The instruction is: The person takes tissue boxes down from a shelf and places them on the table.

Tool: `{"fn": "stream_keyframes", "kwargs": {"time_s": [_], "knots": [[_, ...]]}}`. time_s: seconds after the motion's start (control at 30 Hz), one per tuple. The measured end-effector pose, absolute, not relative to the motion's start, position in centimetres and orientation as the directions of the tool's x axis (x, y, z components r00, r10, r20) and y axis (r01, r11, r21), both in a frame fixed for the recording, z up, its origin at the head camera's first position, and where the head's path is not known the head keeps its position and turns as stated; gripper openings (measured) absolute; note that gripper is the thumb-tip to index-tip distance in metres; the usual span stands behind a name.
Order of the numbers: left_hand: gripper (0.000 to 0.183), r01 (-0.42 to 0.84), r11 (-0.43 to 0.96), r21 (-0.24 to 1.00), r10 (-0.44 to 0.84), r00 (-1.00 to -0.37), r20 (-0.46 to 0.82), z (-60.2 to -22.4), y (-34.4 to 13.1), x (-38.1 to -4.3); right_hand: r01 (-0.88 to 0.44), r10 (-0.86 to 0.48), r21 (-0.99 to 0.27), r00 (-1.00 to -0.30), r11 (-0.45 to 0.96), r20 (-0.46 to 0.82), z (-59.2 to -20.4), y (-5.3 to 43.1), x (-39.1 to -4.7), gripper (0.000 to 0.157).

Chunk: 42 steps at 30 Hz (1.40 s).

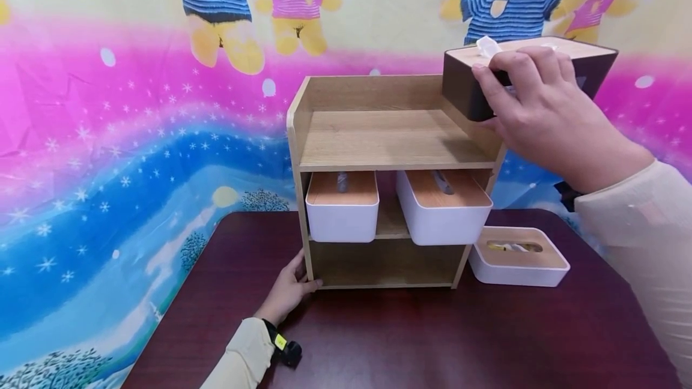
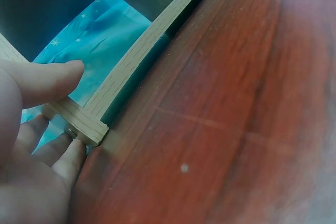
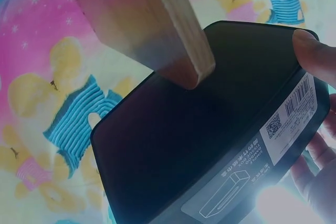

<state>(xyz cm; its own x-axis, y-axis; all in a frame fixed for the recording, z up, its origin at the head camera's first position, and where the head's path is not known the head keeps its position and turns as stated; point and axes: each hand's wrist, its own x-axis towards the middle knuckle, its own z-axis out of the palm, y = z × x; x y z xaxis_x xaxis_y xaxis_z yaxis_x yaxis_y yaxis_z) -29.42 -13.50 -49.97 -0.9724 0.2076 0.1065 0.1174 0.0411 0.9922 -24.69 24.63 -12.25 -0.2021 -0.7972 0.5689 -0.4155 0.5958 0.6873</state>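
Note:
A black tissue box [image 1: 462, 86] with a light wooden lid is up at the shelf's top right corner. My right hand [image 1: 546, 101] grips it by its near side, and a white tissue pokes out of the lid. In the right wrist view the dark underside of the tissue box [image 3: 173, 129] and a printed label show. The wooden shelf [image 1: 373, 137] stands upright on the table. My left hand [image 1: 289, 290] holds its lower left front edge, thumb on the inside and fingers outside, as the left wrist view also shows with the left hand [image 2: 42, 129].
Two white tissue boxes with wooden lids, one left [image 1: 342, 221] and one right [image 1: 451, 224], jut forward from the middle shelf. A third white tissue box [image 1: 519, 272] sits on the dark red table [image 1: 405, 341], right of the shelf. A patterned cloth [image 1: 162, 107] hangs behind.

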Motion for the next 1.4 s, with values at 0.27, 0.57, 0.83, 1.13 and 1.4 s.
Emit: {"fn": "stream_keyframes", "kwargs": {"time_s": [0.27,0.57,0.83,1.13,1.4], "knots": [[0.094,0.118,0.059,0.991,0.185,-0.977,0.106,-49.9,-13.4,-29.1,-0.429,-0.795,0.682,-0.172,0.593,0.582,-12.2,25.4,-24.7,0.087],[0.093,0.125,0.056,0.991,0.193,-0.975,0.112,-49.9,-13.3,-29.2,-0.413,-0.778,0.668,-0.210,0.619,0.592,-12.1,26.3,-24.4,0.093],[0.092,0.133,0.068,0.989,0.192,-0.974,0.118,-50.2,-13.4,-29.4,-0.410,-0.776,0.666,-0.221,0.623,0.590,-12.1,27.0,-24.3,0.097],[0.094,0.139,0.067,0.988,0.186,-0.975,0.124,-50.1,-13.4,-29.3,-0.392,-0.751,0.647,-0.239,0.654,0.615,-12.2,28.0,-23.9,0.099],[0.093,0.118,0.057,0.991,0.201,-0.974,0.105,-48.2,-13.1,-28.1,-0.411,-0.771,0.660,-0.214,0.628,0.600,-12.3,28.9,-23.6,0.086]]}}
